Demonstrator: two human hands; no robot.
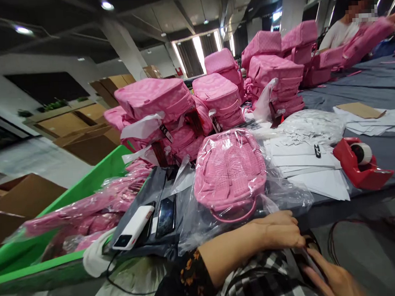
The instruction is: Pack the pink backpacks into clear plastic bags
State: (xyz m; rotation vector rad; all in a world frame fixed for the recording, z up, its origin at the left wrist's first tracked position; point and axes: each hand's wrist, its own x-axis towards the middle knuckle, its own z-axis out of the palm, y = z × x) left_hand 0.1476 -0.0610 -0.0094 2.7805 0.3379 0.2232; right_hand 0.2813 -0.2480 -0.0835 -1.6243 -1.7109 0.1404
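One left hand (276,229) curled, one right hand (335,273) just beside it; cannot tell what either holds. Pink backpack (229,170) in clear film (293,196): tabletop (328,96), 11 o'clock from them. Best handled flat, film unsnagged at handle (235,220).

Packing workshop, piled pink backpacks (152,97), cardboard boxes (89,146)

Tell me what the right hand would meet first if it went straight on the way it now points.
Most likely the left hand, just ahead of the right hand's fingers, up and to the left in the picture. Depth is unclear, so it might pass underneath instead.
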